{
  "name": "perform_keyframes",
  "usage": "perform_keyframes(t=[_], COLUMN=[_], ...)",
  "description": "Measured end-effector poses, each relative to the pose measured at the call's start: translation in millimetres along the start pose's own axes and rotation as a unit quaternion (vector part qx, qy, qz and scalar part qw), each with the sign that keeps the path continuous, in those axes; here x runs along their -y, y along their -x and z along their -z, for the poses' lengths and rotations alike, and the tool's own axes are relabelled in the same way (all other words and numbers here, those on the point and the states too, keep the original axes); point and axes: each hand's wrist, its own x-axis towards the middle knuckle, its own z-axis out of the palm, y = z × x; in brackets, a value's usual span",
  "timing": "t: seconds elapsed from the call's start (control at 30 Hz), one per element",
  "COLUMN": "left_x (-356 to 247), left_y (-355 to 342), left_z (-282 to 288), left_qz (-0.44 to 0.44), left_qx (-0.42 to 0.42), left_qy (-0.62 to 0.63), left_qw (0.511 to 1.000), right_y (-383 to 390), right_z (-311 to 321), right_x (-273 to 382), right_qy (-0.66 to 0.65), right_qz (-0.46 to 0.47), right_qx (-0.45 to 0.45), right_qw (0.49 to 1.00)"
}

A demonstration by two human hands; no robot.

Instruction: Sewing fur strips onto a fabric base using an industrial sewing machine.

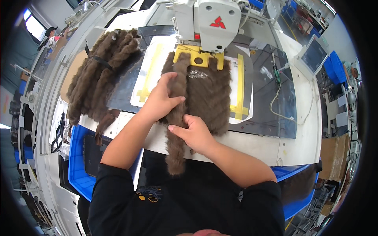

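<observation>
A long, narrow strip of brown fur [176,151] runs up and down, its lower end hanging over the table's front edge. Its upper part lies along the left side of a wider brown fur panel [208,102], which has a small silvery patch near its top. My left hand [162,99] grips the strip at mid-length, thumb and fingers on either side of it. Lower down, my right hand [197,133] pinches the strip between thumb and fingers. Above both, a yellow clamp plate [199,59] under the white sewing machine head [214,25] sits over the panel's upper edge.
Bundled fur strips [104,70], tied with a dark band, lie at the left. White sheets edged with yellow tape [240,84] flank the panel. A green-handled tool [277,74] and a pale cord [271,108] are to the right. Blue bins [80,177] stand below the table.
</observation>
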Motion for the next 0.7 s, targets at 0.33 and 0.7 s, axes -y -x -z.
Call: perform_keyframes(t=[0.33, 0.7], left_x=[5, 32], left_y=[-2, 21], left_z=[4, -7], left_qz=[0.082, -0.049], left_qx=[0.109, 0.15], left_qy=[0.277, 0.369], left_qw=[0.951, 0.916], right_y=[0, 8], right_z=[2, 11], right_x=[27, 33], right_qy=[-0.146, -0.205], right_qz=[-0.183, -0.168], right_qx=[0.072, 0.089], right_qw=[0.969, 0.96])
